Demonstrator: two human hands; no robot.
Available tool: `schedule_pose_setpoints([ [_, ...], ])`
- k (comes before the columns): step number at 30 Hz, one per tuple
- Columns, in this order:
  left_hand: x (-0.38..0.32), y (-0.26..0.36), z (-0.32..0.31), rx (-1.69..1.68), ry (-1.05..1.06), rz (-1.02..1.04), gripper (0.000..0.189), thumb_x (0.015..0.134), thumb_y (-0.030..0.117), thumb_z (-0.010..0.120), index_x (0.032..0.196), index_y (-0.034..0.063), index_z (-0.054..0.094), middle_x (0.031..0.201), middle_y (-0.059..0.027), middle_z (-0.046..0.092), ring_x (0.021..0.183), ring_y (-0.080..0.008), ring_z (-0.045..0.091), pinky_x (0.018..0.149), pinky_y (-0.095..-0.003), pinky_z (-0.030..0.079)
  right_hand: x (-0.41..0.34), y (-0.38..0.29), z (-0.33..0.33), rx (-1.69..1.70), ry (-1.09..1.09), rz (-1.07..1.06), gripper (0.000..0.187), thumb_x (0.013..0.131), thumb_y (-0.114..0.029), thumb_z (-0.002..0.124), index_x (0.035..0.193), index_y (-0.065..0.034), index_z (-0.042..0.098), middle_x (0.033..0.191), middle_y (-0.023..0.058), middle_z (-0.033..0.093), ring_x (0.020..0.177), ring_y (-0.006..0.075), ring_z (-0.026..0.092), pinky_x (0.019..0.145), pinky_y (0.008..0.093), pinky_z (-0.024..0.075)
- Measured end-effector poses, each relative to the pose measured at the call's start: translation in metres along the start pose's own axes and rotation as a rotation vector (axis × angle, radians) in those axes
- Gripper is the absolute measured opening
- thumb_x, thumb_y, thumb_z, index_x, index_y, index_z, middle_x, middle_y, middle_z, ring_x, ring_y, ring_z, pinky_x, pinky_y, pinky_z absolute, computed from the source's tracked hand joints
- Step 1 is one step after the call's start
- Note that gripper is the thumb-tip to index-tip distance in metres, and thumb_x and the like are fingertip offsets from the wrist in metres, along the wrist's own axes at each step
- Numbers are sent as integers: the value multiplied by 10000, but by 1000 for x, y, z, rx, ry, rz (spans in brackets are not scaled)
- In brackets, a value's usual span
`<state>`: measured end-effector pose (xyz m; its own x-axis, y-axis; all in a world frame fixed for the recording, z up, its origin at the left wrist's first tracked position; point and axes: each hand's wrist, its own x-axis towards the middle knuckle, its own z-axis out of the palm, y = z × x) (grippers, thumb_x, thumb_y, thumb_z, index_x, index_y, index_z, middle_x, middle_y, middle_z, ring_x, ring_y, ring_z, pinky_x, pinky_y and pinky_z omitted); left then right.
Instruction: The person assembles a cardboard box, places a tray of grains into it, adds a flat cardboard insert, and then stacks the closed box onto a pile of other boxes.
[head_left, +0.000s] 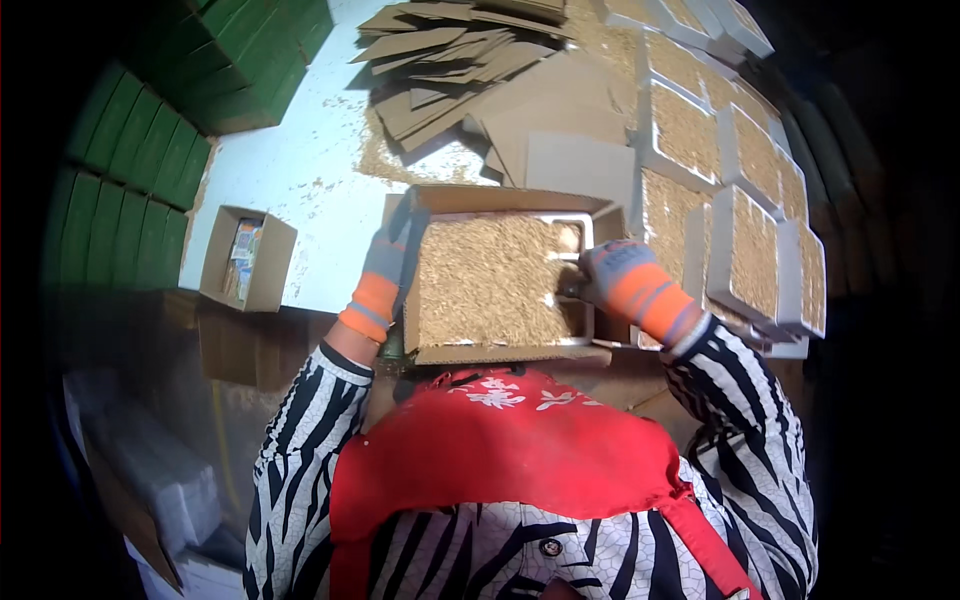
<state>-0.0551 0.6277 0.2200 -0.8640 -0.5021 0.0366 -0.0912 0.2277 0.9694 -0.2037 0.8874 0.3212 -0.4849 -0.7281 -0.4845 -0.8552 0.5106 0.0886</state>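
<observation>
In front of me stands an open cardboard carton (510, 199) with a white foam tray (589, 225) inside it. Loose tan chaff or husk (484, 277) fills most of the tray. Uncovered hollows show at its right end, one holding a pale rounded object (568, 238). My left hand (394, 244), in a grey and orange glove, grips the carton's left wall, fingers stretched along it. My gloved right hand (619, 277) is at the tray's right end, fingers curled down by the hollows and blurred; whether they grip anything is hidden.
White foam trays (679, 131) filled with chaff are stacked at right. Flattened cardboard (457, 67) lies at the back of the white table (315, 157). A small carton (270, 262) holding printed packets sits on the left edge, near stacked green boxes (161, 161).
</observation>
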Motion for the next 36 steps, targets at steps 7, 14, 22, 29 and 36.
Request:
schedule_pose_setpoints([
  [7,-4,29,15,-106,33,67,475,953,274,543,1357,37,465,1235,-177,597,1154,-264,561,983,-306,411,136,187,53,540,549,29,803,701,-338,801,1363,-58,442,1316,166,528,1215,308,508,1022,388,408],
  [14,9,-63,-144,1395,650,-226,669,819,325,636,1386,78,380,1419,-193,386,1335,-344,335,1113,-462,208,199,184,108,105,434,314,1140,452,-367,905,1419,-156,340,1278,144,474,1186,394,440,997,493,379],
  [22,-55,-98,-140,1317,223,-330,334,843,265,600,1157,151,609,1079,-82,627,1016,-268,591,910,-410,421,137,237,69,846,444,171,340,799,-87,719,1099,36,619,1017,110,674,881,169,630,792,290,501],
  [29,-72,-72,-82,781,151,-220,260,884,276,574,1064,98,628,986,-128,638,966,-312,605,813,-413,483,126,241,81,1368,702,220,353,869,-146,680,1186,-4,618,1102,75,664,971,144,608,859,275,475],
  [36,-32,-115,-109,1058,263,-493,496,730,374,740,1080,55,592,1037,-168,622,1004,-328,601,859,-407,482,106,208,73,1585,796,351,372,860,-174,691,1174,14,622,1130,66,647,1015,146,587,893,273,452],
])
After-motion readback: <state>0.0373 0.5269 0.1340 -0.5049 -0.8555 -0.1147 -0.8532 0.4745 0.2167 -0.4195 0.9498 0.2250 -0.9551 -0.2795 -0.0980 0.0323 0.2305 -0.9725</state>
